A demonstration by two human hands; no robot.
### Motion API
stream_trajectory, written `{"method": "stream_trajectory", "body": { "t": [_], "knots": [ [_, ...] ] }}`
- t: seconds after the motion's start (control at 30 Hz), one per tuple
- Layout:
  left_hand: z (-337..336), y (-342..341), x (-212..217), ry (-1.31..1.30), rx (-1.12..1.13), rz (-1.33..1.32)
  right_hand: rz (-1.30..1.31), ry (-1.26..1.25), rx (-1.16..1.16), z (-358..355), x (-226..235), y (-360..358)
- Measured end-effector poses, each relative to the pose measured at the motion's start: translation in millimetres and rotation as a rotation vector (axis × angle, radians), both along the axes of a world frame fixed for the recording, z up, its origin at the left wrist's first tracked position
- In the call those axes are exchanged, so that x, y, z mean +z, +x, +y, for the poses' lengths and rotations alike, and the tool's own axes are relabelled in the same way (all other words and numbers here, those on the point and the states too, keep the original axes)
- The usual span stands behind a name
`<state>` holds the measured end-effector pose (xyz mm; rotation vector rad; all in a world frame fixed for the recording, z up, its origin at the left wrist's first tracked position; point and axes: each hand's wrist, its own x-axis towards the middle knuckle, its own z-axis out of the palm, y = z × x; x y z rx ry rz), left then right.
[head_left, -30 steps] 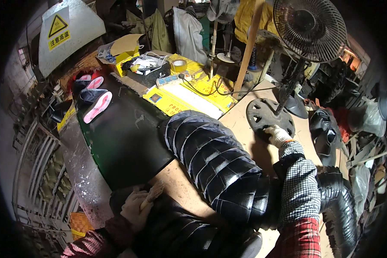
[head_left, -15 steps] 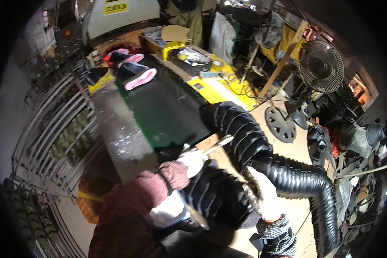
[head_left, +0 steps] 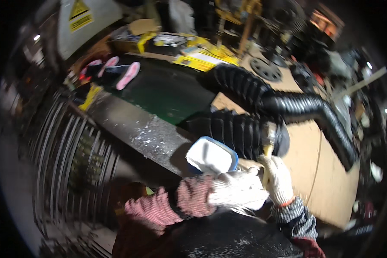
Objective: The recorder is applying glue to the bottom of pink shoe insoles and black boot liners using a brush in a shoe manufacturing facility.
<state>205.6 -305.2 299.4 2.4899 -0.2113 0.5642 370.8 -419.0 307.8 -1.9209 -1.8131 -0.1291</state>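
My right hand (head_left: 278, 180), in a white knit glove, is closed round the yellow handle of a paintbrush (head_left: 268, 135). The brush points away from me, its broad pale head in front of a black ribbed hose. Right beside it, my left hand (head_left: 241, 189), also gloved in white, has its fingers curled in toward the right hand. What those fingers hold, if anything, is hidden. Just beyond my left wrist stands a blue-rimmed tub (head_left: 235, 161) of white, paste-like material.
Black ribbed hoses (head_left: 292, 106) run across the cardboard-coloured board (head_left: 331, 185). Shoe parts with pink soles (head_left: 128, 76) lie on the dark green belt (head_left: 172, 92). Metal racks (head_left: 64, 159) stand at left. A fan (head_left: 286, 17) and clutter fill the far right.
The brush was in my left hand and is now in my right. Both hands have come together nearer to me, and the view has swung, showing the tub more fully.
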Motion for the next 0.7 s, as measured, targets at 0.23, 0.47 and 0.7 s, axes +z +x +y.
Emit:
{"method": "stream_trajectory", "body": {
  "t": [0.23,0.47,0.7],
  "knots": [
    [85.8,-98.8,-44.0,-1.099,0.311,0.225,0.519,0.325,-0.522,-68.9,-67.9,46.2],
    [242.7,-82.8,-172.7,-0.939,0.983,0.229,0.329,0.160,-0.870,-22.8,-149.2,134.2],
    [272.3,-44.2,-226.8,-2.116,0.368,0.284,0.481,-0.034,-0.870,73.7,-241.7,191.9]
  ]
}}
